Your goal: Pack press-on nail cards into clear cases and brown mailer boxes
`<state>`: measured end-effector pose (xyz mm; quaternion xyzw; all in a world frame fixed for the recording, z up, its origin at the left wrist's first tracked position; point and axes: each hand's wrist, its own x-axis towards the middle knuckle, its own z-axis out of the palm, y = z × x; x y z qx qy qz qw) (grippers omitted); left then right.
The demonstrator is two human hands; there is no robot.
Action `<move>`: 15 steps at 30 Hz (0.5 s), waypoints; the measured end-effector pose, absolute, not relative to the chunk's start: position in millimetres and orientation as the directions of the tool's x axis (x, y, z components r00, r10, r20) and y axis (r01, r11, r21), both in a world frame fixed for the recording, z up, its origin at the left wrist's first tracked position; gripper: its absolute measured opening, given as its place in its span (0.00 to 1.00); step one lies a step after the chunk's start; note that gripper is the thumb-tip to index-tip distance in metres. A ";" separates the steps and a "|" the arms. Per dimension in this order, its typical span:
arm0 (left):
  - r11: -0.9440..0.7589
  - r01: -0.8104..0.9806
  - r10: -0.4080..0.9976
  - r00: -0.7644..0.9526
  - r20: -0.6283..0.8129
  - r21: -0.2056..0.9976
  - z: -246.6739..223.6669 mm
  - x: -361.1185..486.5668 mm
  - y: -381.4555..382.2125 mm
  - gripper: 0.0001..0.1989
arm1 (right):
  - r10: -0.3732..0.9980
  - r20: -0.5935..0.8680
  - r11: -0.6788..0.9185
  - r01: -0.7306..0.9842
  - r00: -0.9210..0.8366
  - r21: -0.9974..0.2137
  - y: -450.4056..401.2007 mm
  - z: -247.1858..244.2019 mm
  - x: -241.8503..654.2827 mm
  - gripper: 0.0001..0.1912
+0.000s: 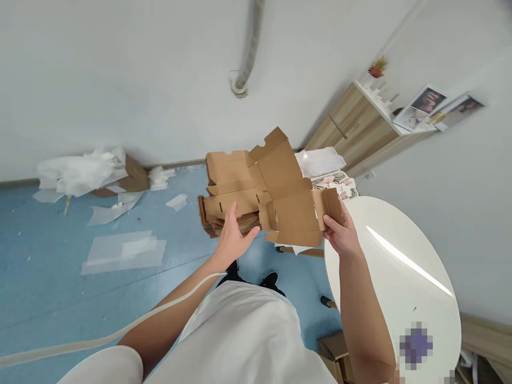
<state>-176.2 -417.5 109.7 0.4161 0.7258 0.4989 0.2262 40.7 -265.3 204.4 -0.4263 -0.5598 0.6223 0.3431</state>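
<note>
My right hand (341, 230) grips the right end flap of an unfolded brown cardboard box (294, 208), thumb on top. The box is partly folded, with its lid panel tilted up. Its left side overlaps a stack of flat cardboard boxes (230, 173), whose many layers show along the front edge. Over the front of that stack is my left hand (234, 237), thumb and fingers spread, holding nothing. Whether its fingertips touch the cardboard I cannot tell.
A round white table (384, 256) stands at right. Behind the box are a tray of small printed cards (336, 184) and a wooden cabinet (356, 125). White packing sheets (124, 253) lie on the blue floor, near a wrapping-covered carton (136, 173). A cable (120, 333) runs along my left arm.
</note>
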 end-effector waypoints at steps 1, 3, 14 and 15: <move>0.149 0.344 0.861 -0.506 0.050 0.927 106.9 -165.9 -409.8 0.44 | 0.919 -0.148 -0.155 0.011 -0.365 -0.988 -269.0 201.4 58.0 0.33; 0.160 0.256 0.912 -0.408 -0.043 0.953 100.0 -141.4 -393.7 0.46 | 0.951 -0.145 -0.169 -0.066 -0.274 -0.983 -278.1 194.0 95.5 0.30; 0.282 -0.099 0.953 0.146 -0.266 0.954 71.3 32.5 -326.4 0.24 | 0.970 -0.199 -0.163 -0.239 0.137 -0.957 -350.3 131.5 296.3 0.30; 0.240 -0.032 0.964 0.129 -0.234 0.970 68.7 42.6 -321.7 0.23 | 0.964 -0.191 -0.151 -0.210 0.184 -0.966 -355.3 125.3 312.5 0.30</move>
